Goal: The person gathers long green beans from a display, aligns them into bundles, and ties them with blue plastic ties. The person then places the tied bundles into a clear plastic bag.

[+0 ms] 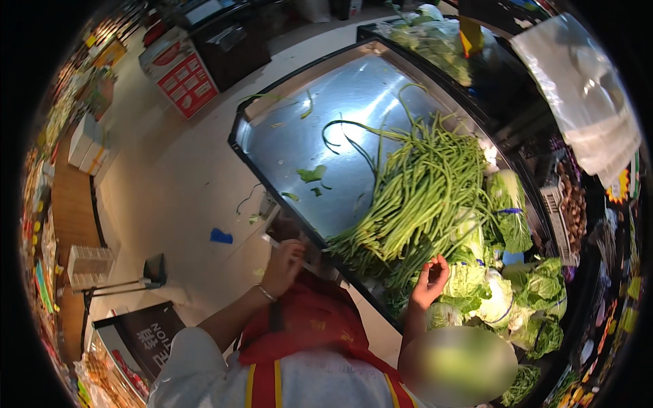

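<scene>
My left hand (284, 264) is closed in front of the red apron, beside the stall's near-left edge. A thin whitish strip (270, 241) sticks out by its fingers; I cannot make out its kind. My right hand (430, 284) is at the near side of the stall, its fingers bent and a gap between thumb and fingers, nothing visible in it. Just beyond it lies a big heap of green long beans (422, 194). Napa cabbages (493, 299), some bound with blue tape, lie right beside that hand.
A metal-lined display stall (272, 146) with a dark rim holds leaf scraps (311, 174) and stray beans. Clear plastic bags (575, 88) hang at the right. On the floor lie a blue scrap (221, 236) and a red-and-white carton (180, 75). Shelves line the left.
</scene>
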A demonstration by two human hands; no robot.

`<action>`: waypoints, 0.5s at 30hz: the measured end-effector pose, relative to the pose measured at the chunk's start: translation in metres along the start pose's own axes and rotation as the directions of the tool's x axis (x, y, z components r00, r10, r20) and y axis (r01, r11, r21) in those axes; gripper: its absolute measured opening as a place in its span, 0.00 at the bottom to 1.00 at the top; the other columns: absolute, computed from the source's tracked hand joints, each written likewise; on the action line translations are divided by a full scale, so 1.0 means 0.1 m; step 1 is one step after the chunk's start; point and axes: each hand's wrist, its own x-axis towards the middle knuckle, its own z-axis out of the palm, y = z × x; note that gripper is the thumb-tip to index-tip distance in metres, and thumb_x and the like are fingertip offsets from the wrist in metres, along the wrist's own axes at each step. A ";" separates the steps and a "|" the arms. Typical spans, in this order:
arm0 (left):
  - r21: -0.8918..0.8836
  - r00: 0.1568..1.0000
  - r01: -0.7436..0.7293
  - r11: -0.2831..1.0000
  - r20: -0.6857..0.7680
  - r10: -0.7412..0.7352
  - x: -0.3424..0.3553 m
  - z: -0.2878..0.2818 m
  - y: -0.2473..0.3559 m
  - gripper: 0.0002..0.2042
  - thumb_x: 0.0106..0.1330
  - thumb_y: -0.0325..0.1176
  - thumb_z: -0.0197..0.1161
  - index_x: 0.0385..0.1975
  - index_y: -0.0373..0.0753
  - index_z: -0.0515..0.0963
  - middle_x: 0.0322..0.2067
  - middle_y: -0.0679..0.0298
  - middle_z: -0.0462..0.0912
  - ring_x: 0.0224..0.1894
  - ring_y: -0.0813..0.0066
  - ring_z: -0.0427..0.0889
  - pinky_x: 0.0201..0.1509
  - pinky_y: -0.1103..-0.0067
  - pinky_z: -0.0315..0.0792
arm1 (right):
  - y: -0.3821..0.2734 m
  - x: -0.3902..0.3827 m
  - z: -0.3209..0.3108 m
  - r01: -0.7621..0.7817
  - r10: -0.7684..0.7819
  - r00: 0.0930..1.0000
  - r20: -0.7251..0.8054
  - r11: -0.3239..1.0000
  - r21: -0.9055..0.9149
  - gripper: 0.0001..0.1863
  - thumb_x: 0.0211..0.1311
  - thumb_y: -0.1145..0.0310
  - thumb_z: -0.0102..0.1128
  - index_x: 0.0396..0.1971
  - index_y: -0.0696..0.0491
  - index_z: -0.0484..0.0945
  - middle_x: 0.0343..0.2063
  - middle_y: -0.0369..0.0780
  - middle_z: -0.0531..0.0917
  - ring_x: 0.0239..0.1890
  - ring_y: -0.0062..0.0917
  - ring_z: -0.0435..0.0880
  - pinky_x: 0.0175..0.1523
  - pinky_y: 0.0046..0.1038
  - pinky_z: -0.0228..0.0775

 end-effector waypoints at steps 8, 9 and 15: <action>-0.042 0.898 0.313 0.949 -0.314 -0.309 -0.51 -0.91 -0.71 0.13 0.57 0.17 0.53 0.41 0.37 0.68 0.41 0.60 0.69 0.37 0.72 0.78 0.34 0.82 0.75 | -0.49 0.09 1.61 0.087 -0.074 0.893 0.444 0.996 -0.009 0.13 0.54 0.82 0.52 0.41 0.56 0.72 0.32 0.36 0.70 0.30 0.19 0.70 0.33 0.17 0.64; -0.026 0.902 0.271 0.962 -0.342 -0.264 -0.55 -1.02 -0.85 0.13 0.57 0.16 0.53 0.41 0.37 0.68 0.42 0.59 0.69 0.37 0.71 0.79 0.33 0.81 0.75 | -0.43 0.13 1.91 0.141 -0.132 0.871 0.473 0.990 0.016 0.14 0.54 0.82 0.53 0.42 0.56 0.72 0.31 0.36 0.70 0.29 0.18 0.70 0.31 0.17 0.64; -0.071 0.864 0.359 0.931 -0.351 -0.360 -0.85 -1.79 -1.81 0.14 0.56 0.16 0.53 0.41 0.36 0.67 0.43 0.59 0.69 0.36 0.69 0.79 0.33 0.80 0.75 | -0.37 0.55 4.13 0.265 -0.219 0.785 0.580 0.964 0.006 0.19 0.51 0.78 0.58 0.45 0.56 0.70 0.41 0.42 0.72 0.29 0.23 0.74 0.30 0.21 0.68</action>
